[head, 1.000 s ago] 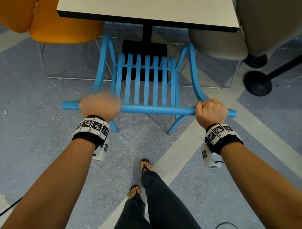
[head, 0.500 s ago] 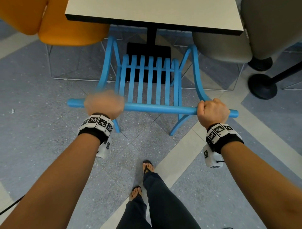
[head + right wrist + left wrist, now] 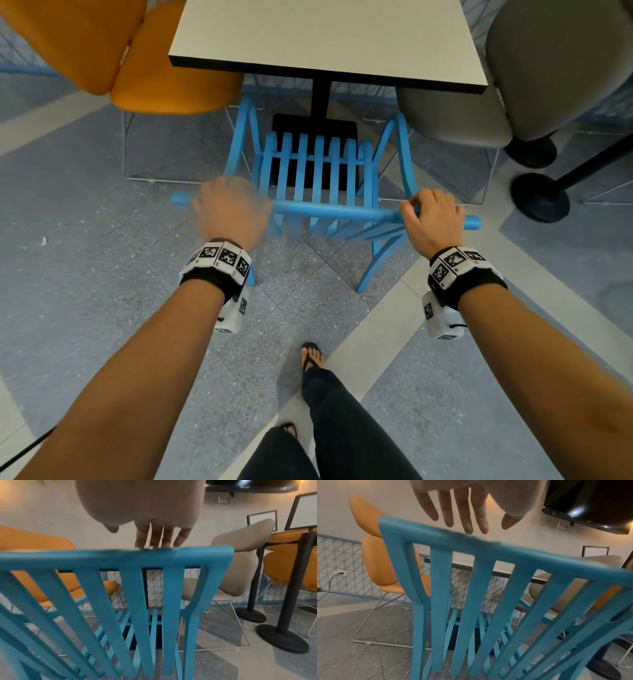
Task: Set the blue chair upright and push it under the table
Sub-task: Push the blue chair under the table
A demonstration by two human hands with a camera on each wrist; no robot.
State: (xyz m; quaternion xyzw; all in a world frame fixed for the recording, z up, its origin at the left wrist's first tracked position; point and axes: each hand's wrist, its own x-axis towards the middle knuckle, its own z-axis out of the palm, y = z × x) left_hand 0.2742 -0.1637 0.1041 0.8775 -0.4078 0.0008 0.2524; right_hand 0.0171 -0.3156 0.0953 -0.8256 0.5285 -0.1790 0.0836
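The blue slatted chair (image 3: pixel 317 164) stands upright on its legs, its seat front reaching the table's pedestal, below the near edge of the white table (image 3: pixel 325 73). My left hand (image 3: pixel 233 209) hovers blurred over the left part of the top rail; in the left wrist view its fingers (image 3: pixel 467 520) are straight and spread, their tips at the rail (image 3: pixel 488 553). My right hand (image 3: pixel 428 212) is on the right end of the rail, and its fingers (image 3: pixel 159 539) reach down straight to the rail's top (image 3: pixel 120 558) without wrapping it.
An orange chair (image 3: pixel 154 75) stands left of the table and a grey chair (image 3: pixel 455 116) right of it, both on thin wire legs. Black stanchion bases (image 3: pixel 539 197) sit at the far right. The table's black foot (image 3: pixel 315 126) lies under the blue seat. My feet (image 3: pixel 311 356) are behind the chair.
The chair has slid forward towards the table. Both hands, which gripped the top rail before, have uncurled their fingers from it.
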